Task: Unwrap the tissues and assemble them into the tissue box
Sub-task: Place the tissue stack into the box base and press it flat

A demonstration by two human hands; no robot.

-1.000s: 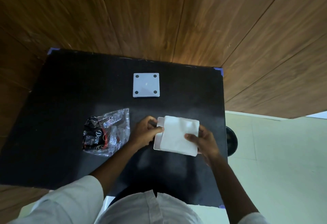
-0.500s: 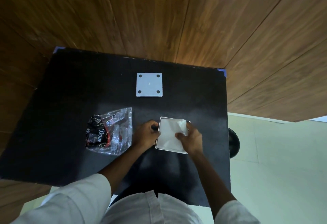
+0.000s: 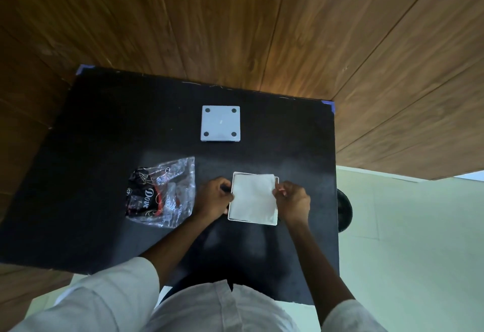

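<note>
Black surface [image 3: 91, 174]: square top, blue tape at its two far corners, set against a wood-panelled wall [image 3: 262, 17].

Plastic wrapper [image 3: 161, 191]: clear film with black and red print reading "Dove", crumpled and lying flat on the surface, left of centre, just beside the left hand.

Left hand [image 3: 213, 198]: fingers curled against the left edge of the tissue box, gripping that side. Its white sleeve [image 3: 104, 297] shows at the lower left.

Grey square lid [image 3: 220, 123]: lies flat toward the far edge of the surface, four dark round feet at its corners, well apart from the other items.

Tissue box [image 3: 230, 217]: white, square, open-topped, resting on the surface between the two hands.

Tissues [image 3: 252, 196]: white stack seated inside the tissue box, filling it nearly to the rim, top sheet flat.

Right hand [image 3: 292, 200]: fingertips pinched on the right edge of the tissues at the box's far right corner.

Black round object [image 3: 344, 210]: partly hidden past the right edge of the surface, over the pale floor [image 3: 406, 253].
</note>
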